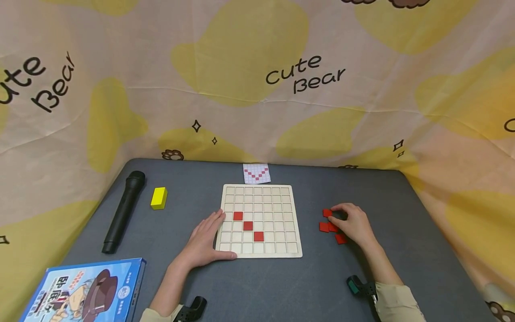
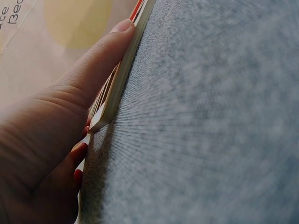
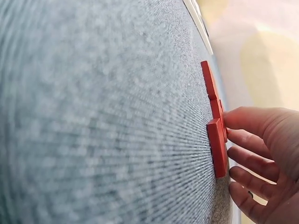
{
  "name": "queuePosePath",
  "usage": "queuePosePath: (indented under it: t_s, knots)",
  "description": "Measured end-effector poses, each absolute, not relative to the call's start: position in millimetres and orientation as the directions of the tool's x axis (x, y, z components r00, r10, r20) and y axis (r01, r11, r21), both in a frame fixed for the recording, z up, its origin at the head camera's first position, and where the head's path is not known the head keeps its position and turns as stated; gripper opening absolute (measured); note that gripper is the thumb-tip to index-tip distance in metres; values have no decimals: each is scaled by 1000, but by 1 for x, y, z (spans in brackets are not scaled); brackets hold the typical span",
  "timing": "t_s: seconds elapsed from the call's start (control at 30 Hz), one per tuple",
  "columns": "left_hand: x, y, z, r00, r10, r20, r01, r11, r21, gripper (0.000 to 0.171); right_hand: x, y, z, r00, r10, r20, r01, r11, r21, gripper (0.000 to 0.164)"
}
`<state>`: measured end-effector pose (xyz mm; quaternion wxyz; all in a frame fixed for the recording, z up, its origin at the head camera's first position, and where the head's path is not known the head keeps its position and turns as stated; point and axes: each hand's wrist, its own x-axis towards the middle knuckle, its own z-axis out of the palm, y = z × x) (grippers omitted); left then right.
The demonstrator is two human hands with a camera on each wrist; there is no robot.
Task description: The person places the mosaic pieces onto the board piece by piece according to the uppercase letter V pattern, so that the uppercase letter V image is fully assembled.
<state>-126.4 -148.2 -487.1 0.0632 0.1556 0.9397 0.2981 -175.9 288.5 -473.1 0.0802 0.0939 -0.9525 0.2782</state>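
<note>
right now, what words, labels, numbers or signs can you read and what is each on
"cute Bear": middle of the patterned cloth
"ute Bear": left side of that cloth, its start cut off
A curved letter at the cloth's right edge: cut off, unreadable
Blue box: printed characters and round badge, too small to read

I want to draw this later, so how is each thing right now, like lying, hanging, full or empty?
Grid board: flat, mostly empty
Placed red tiles: three, set diagonally in squares
Loose red tiles: bunched together
Pattern card: printed side up
Left hand: touching the board's edge
Right hand: at the loose tiles, grip unclear
Black microphone: lying down
Yellow block: lying free
Blue box: flat, partly out of view
Cute Bear cloth: hanging, creased
</note>
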Motion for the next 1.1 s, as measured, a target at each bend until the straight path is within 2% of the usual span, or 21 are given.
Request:
queuePosePath:
  t_s: [0.5,1.1]
  knots:
    - [-127,-148,-487,-942,334,-33,255,775,578,117,-182,267,-472,-970,-136,200,-224,819,-529,25]
    - [-127,-148,-487,-945,326,-37,244,774,584,116,-194,185,-476,-957,-188,222,-288,719,-633,23]
